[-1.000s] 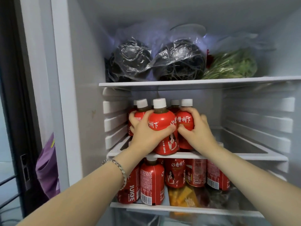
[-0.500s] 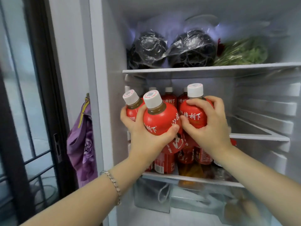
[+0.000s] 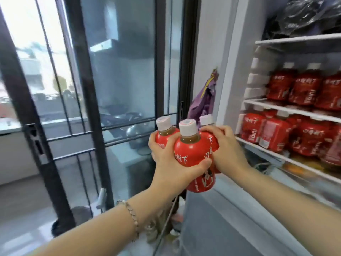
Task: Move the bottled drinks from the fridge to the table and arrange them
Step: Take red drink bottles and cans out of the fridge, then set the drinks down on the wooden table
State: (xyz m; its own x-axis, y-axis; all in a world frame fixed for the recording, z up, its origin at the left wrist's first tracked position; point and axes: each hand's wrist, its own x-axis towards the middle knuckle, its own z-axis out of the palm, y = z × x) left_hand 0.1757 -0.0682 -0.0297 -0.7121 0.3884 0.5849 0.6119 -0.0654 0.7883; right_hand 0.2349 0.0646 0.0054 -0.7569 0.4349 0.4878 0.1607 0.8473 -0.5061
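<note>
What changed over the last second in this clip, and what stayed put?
The three red bottles came off the shelf and out of the fridge, leftward, to in front of the glass door. Nothing grasped or released: the left hand still grips two, the right hand one. Remaining bottles stayed on their shelves.
</note>
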